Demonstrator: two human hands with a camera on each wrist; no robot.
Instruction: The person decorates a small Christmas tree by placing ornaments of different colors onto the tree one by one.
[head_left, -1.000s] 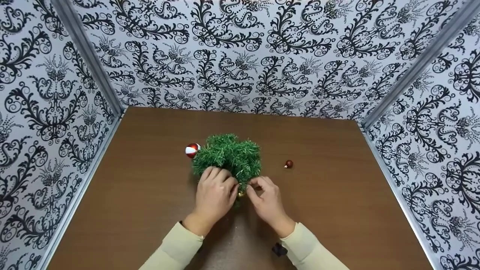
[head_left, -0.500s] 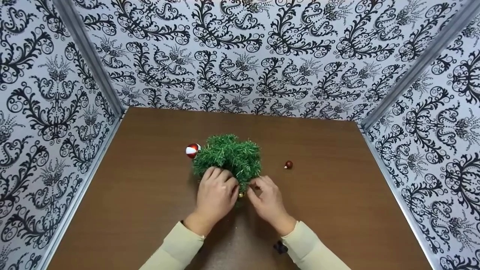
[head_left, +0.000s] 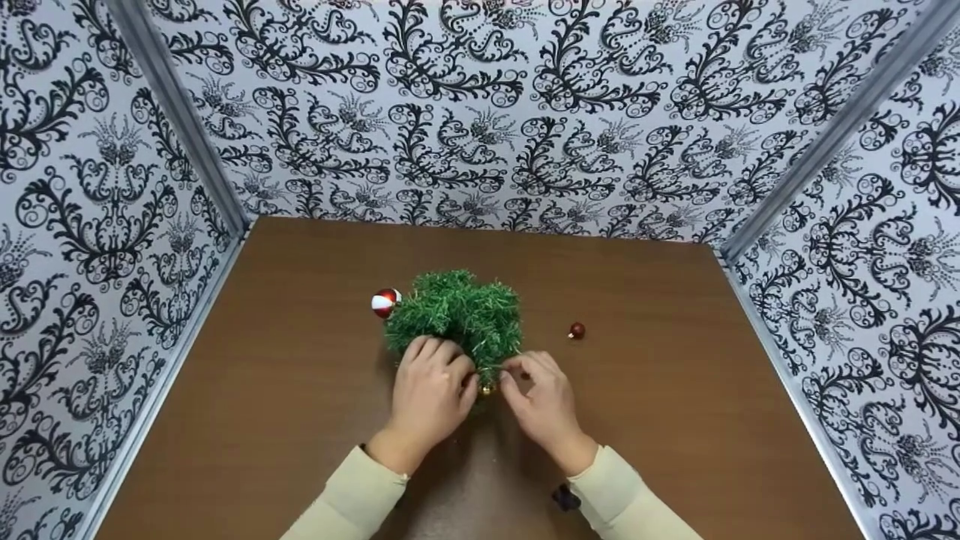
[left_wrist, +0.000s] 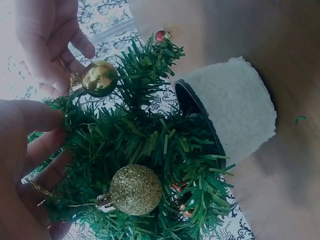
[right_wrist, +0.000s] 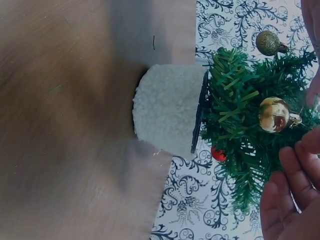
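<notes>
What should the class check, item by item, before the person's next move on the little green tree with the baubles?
1. Left hand steadies the tree: ok, its fingers lie against the near branches.
2. Shiny gold bauble sits on a branch: ok; whether its hook is fully seated, cannot tell.
3. Right hand has let go of that bauble: cannot tell, its fingertips are right beside it.
4. Tree base is flat on the table: ok, it stands upright.
5. Loose small red bauble is at hand: ok, it lies on the table to the right of the tree.
6. Glitter gold bauble is in place: ok, it hangs among the branches.
</notes>
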